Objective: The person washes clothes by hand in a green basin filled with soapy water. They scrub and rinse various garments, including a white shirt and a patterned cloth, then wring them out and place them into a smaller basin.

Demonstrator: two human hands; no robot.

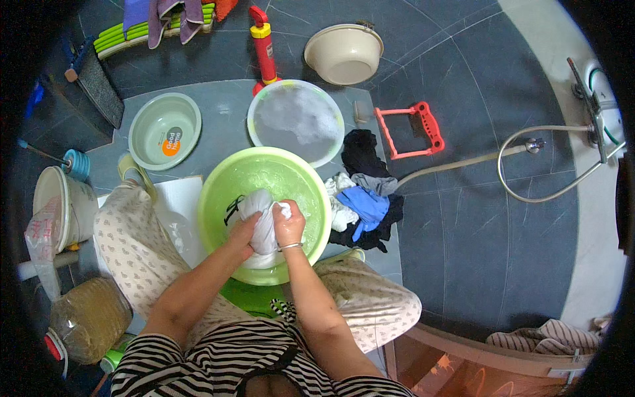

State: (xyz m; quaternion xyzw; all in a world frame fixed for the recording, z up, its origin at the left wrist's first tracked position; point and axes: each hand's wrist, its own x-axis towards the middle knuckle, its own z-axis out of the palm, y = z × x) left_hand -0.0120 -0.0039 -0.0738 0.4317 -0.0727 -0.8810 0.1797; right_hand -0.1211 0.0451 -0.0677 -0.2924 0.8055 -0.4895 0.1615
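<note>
A light green plastic basin [213,198] with water stands between my knees. Over it, my left hand [244,234] grips one side of a bunched, wet white cloth [263,233]. My right hand [289,224], with a bangle at the wrist, is closed round the cloth's other side, and a bit of white shows above the fingers. Part of the cloth lies low in the basin, and a black cord [233,210] trails from it at the left. The lower fingers of both hands are partly hidden.
A basin of sudsy grey water [297,119] touches the green one. Wet clothes [364,203] lie piled at its right. An empty pale green basin [165,131] is at upper left, a cream basin [344,53] leans at the wall, and a shower hose [461,166] crosses the tiles.
</note>
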